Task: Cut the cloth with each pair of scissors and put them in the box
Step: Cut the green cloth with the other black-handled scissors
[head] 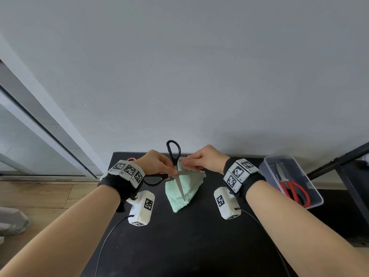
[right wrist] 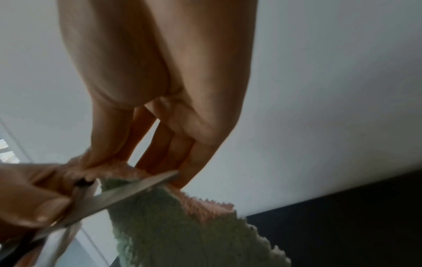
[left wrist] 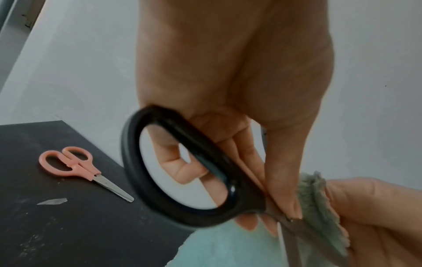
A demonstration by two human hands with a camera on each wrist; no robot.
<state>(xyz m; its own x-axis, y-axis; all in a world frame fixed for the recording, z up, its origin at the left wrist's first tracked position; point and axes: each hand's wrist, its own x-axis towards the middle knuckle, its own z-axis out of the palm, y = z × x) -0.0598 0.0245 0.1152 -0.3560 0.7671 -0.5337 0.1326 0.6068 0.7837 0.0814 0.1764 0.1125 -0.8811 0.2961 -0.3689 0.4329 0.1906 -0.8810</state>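
Left hand (head: 157,164) first: I have it curled around the black-handled scissors (head: 175,168) near the pivot, fingers and thumb gripping by the handle base rather than threaded through the loops, and the blades are spread wide, one lying down across the mint-green cloth (head: 185,186), the other reaching toward my right. Further left and behind that wrist, a small pair of pink scissors (left wrist: 75,166) lies flat on the black table (head: 199,236), untouched as far as I can judge, beside a pale scrap (left wrist: 52,201). Moving across, the cloth hangs from its upper edge, its lower end resting on the table between my wrists. My right hand (head: 205,160) pinches that upper edge with fingertips closed on the pile, close against the open blade. At the far right, the clear plastic box (head: 315,200) already holds red-handled scissors (head: 293,188), so I judge one pair done, the black pair mid-cut, and the pink pair left to use and box. What worries me is how near my right fingertips sit to the blade; I cannot tell whether they touch it. A dark stand leg (head: 339,162) crosses just beyond the box.
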